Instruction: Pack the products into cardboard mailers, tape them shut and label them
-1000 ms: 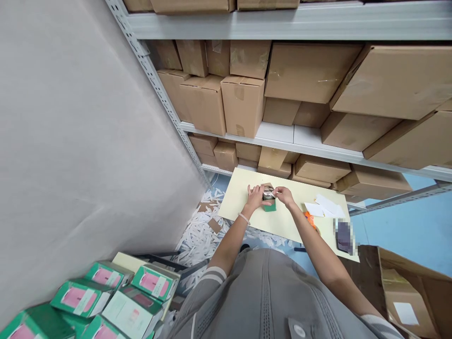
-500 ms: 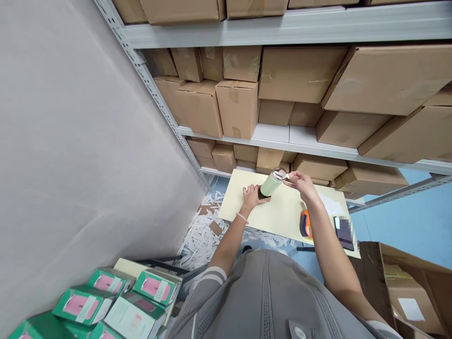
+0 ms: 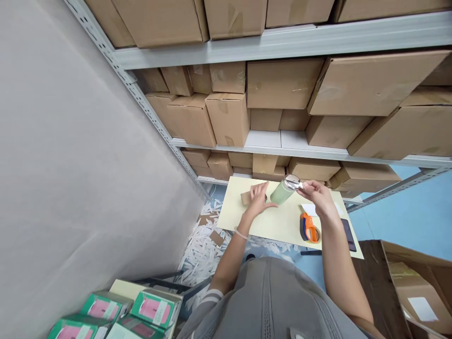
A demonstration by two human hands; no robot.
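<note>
A pale green tumbler (image 3: 280, 193) with a shiny silver lid leans over the cream table (image 3: 282, 225). My right hand (image 3: 318, 194) pinches the small light-coloured loop at its lid. Just left of the tumbler is my left hand (image 3: 259, 201), fingers spread, with its thumb stretched towards the tumbler's lower end; whether the thumb touches it I cannot tell. Behind those fingers a small brown cardboard piece (image 3: 245, 198) lies on the table, partly hidden. An orange tape dispenser (image 3: 310, 229) rests below my right wrist.
White paper (image 3: 308, 208) and a dark phone (image 3: 349, 235) lie at the table's right end. Shelves (image 3: 310, 149) of cartons rise behind. Green boxes (image 3: 151, 306) with pink pictures stand lower left, an open carton (image 3: 370, 282) lower right. Paper strips (image 3: 201, 242) litter the floor.
The tumbler has moved right, away from the dark and brown piece around its base. My left hand has let go and spread its fingers. The view has shifted slightly.
</note>
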